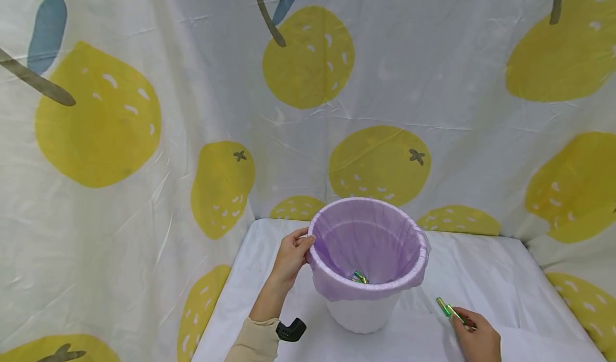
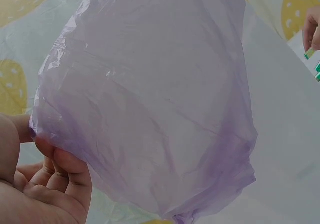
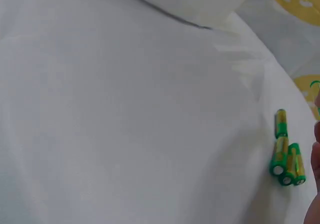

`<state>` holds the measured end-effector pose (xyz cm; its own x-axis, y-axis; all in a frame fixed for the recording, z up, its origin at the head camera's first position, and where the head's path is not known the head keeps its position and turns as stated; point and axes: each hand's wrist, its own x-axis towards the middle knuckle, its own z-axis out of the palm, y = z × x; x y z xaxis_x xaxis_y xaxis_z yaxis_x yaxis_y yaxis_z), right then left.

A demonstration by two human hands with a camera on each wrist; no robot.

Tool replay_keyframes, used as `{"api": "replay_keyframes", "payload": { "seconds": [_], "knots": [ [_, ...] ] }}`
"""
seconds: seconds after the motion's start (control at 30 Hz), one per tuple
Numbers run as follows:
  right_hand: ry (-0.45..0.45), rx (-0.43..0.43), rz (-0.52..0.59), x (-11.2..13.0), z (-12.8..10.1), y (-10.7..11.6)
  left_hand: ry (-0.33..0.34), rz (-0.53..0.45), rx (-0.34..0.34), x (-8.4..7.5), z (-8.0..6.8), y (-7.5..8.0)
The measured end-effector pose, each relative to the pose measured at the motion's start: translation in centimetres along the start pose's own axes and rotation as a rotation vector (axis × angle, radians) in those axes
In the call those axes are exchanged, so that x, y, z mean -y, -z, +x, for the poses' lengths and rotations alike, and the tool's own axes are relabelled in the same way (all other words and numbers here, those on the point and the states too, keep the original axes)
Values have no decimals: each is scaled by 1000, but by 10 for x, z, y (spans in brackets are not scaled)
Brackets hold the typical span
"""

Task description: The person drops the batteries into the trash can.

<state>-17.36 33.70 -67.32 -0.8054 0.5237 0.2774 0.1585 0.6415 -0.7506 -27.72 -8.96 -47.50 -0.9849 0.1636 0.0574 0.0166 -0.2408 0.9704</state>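
A white bin stands on the table, lined with a thin purple plastic bag folded over its rim. My left hand grips the rim and bag at the left side. In the left wrist view, the thumb and curled fingers pinch the purple plastic. A few green-and-gold batteries lie at the bottom, inside the bag. My right hand, right of the bin, pinches a green battery between its fingertips. Several more batteries lie grouped on the table by that hand.
The table has a white covering. Behind and at both sides hangs a white curtain printed with yellow fruit. A black strap or device sits at my left wrist, over the beige sleeve.
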Motion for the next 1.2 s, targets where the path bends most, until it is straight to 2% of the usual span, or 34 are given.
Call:
{"api": "replay_keyframes", "payload": {
  "seconds": [0.1,0.33,0.5,0.9,1.2],
  "knots": [
    [17,18,24,15,9,12,-9,-3,4,-1,1,0],
    [224,57,87,51,28,43,-14,-6,5,-3,1,-1],
    [338,73,86,67,41,60,-7,-2,2,-3,0,0],
    [424,109,140,98,62,96,1,7,-1,-2,-2,-3],
    [522,141,173,132,82,114,-5,-10,5,-1,-1,-1]
  ]
}}
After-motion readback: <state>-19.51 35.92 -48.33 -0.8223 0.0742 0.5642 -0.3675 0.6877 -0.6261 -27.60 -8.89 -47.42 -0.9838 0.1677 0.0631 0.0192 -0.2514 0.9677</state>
